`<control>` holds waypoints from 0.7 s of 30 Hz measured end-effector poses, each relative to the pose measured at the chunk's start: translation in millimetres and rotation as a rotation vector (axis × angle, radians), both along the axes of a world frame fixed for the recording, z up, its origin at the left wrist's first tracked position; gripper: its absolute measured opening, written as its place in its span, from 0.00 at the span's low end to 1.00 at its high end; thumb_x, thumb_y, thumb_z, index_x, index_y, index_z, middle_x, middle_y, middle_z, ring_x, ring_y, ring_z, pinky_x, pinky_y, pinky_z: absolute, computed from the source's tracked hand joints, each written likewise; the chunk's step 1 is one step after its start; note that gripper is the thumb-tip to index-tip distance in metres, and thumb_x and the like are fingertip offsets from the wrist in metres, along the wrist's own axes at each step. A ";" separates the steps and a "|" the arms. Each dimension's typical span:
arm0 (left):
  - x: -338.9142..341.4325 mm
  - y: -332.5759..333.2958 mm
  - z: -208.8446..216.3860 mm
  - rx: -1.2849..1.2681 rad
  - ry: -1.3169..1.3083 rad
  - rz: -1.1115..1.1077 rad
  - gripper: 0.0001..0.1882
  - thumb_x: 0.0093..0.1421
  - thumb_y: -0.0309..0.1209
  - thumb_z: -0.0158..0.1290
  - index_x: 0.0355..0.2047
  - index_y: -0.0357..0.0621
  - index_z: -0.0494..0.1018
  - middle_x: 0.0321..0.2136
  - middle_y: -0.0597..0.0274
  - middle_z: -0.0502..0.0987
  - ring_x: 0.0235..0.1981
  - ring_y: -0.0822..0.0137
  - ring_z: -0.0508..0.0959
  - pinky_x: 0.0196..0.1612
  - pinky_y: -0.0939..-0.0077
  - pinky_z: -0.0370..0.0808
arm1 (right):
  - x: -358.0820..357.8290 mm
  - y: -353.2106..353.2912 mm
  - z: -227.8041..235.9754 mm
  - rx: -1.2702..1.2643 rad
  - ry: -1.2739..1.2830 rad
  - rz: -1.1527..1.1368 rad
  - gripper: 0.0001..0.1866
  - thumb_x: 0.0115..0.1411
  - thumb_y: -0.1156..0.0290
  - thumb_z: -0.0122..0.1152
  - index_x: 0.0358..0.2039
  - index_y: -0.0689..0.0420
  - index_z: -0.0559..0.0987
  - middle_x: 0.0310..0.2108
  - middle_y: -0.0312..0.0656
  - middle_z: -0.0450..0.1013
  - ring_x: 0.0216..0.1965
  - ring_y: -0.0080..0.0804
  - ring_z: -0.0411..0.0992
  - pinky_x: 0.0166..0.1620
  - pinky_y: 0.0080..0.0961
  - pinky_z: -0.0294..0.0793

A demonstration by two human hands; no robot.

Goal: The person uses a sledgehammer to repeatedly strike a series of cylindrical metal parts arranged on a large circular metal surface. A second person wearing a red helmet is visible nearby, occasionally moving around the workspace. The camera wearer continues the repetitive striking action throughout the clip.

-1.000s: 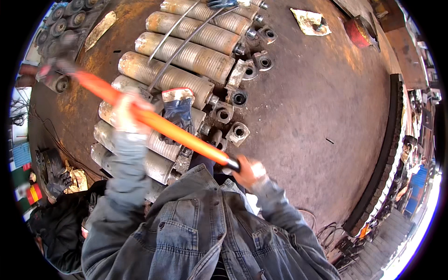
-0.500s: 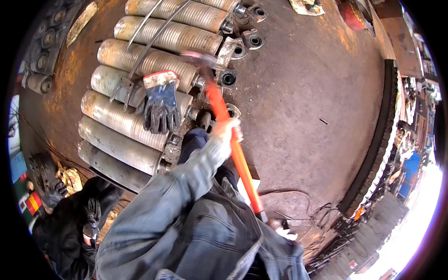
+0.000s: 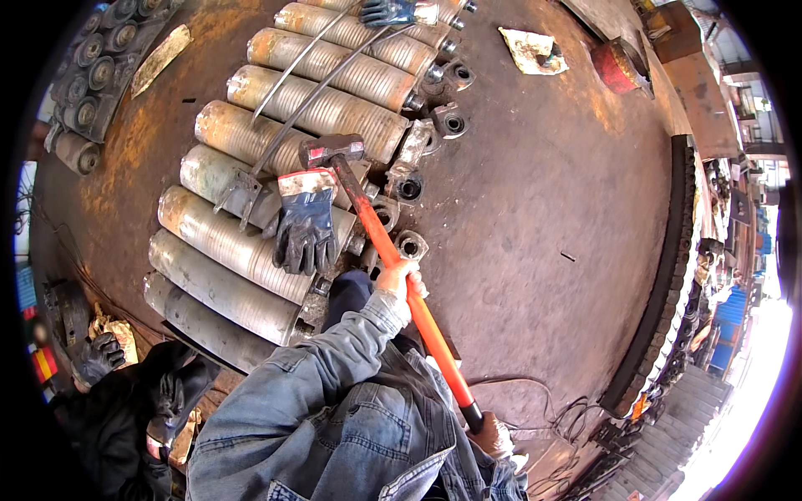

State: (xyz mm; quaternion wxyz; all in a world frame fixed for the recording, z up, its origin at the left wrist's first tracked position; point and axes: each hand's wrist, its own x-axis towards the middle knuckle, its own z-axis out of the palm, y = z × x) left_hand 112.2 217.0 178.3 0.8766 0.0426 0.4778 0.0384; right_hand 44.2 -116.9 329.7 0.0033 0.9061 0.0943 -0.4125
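My left hand (image 3: 401,278) is wrapped round the middle of a sledgehammer's orange handle (image 3: 433,336). Lower down, my right hand (image 3: 493,437) is closed at the black butt end. The sledgehammer's dark, worn steel head (image 3: 332,150) is over a row of ribbed metal rollers (image 3: 322,104) on the left; whether it touches one, I cannot tell. Just below that head, a blue-black work glove (image 3: 306,224) with a pale cuff lies on the rollers. A long forked metal bar (image 3: 288,125) rests across them. Metal end brackets (image 3: 409,189) stand along the rollers' right ends.
Another blue glove (image 3: 388,12) lies on the far rollers. A person in black with dark gloves (image 3: 171,399) is at lower left. A thick black ribbed strip (image 3: 660,292) curves along the right. Cables (image 3: 576,417) coil at lower right; a red round container (image 3: 620,67) stands far right.
The sledgehammer's head, blurred before, has come left and nearer and is now sharp. My right hand shows more clearly at the handle's end. The view has shifted, so the rollers appear lower.
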 end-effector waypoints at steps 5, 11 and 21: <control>23.1 -10.2 -23.1 -0.051 -0.073 -0.042 0.08 0.55 0.32 0.50 0.22 0.48 0.66 0.14 0.67 0.67 0.12 0.68 0.66 0.19 0.71 0.66 | 1.7 11.1 5.0 -0.075 0.004 -0.097 0.18 0.43 0.62 0.62 0.31 0.60 0.71 0.22 0.52 0.73 0.26 0.55 0.73 0.32 0.48 0.72; 36.7 -29.6 -57.3 -0.082 -0.076 -0.120 0.10 0.54 0.31 0.50 0.18 0.48 0.64 0.12 0.66 0.64 0.11 0.68 0.65 0.18 0.71 0.65 | -3.2 18.3 5.8 -0.098 -0.026 -0.179 0.19 0.41 0.62 0.63 0.32 0.60 0.71 0.22 0.53 0.73 0.28 0.54 0.74 0.34 0.47 0.72; 25.8 -14.8 -21.5 -0.022 -0.023 -0.021 0.09 0.52 0.29 0.50 0.17 0.48 0.63 0.12 0.64 0.65 0.12 0.66 0.66 0.19 0.69 0.65 | 15.3 -13.0 -20.7 -0.026 -0.027 0.030 0.22 0.44 0.61 0.63 0.38 0.57 0.71 0.24 0.54 0.74 0.28 0.56 0.74 0.33 0.49 0.73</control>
